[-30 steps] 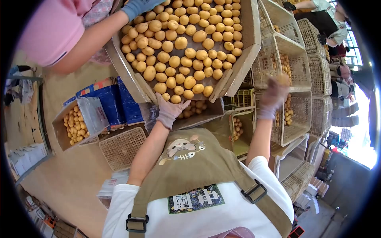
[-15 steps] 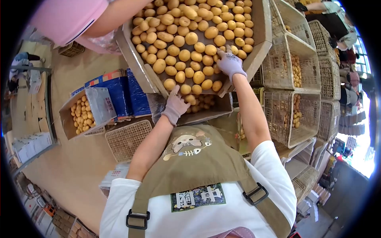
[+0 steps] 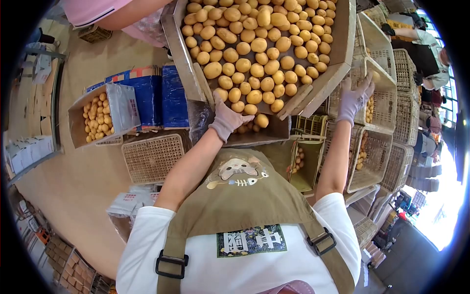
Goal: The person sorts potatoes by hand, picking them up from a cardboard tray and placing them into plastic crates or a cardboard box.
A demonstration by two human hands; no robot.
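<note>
Many round yellow potatoes lie in a sorting tray with a grey wall. My gloved left hand rests at the tray's front left corner, thumb and fingers apart, beside the lowest potatoes. Just below it, one potato is at the tray's mouth, above a cardboard box holding more. Out to the right, my gloved right hand is raised over the plastic crates, fingers spread. A blurred pale potato is by its fingertips, apparently loose.
Plastic crates with some potatoes stand stacked at right. A green bin is below them. At left are a carton of potatoes, blue-wrapped boxes and an upturned crate. Another person's arm reaches in at top left.
My right hand has left the potatoes in the tray and swung right over the crates, its fingers opening. My left hand stays near the tray's front corner. The view has shifted slightly.
</note>
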